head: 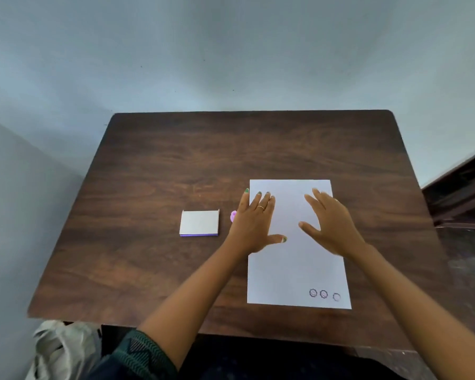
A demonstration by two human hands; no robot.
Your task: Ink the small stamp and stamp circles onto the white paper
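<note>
Desk point(176, 160) dark brown woodgrain. Paper point(291, 270) white, three dark circle prints point(324, 294) by near right corner. Box point(199, 222) white, purple near edge. Stamp point(233, 216) pink. Nails point(246, 190) green. Sleeve point(146, 355) dark green zigzag.

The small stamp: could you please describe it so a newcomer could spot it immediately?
On the dark wooden table, look between the closed ink pad box and the white paper. The small stamp peeks out beside the left hand, the only pink-purple rounded thing there.

The left hand point(254, 223) hides most of the small pink stamp point(233, 216); the stamped circles point(324, 294) at lower right are too small to read.
</note>
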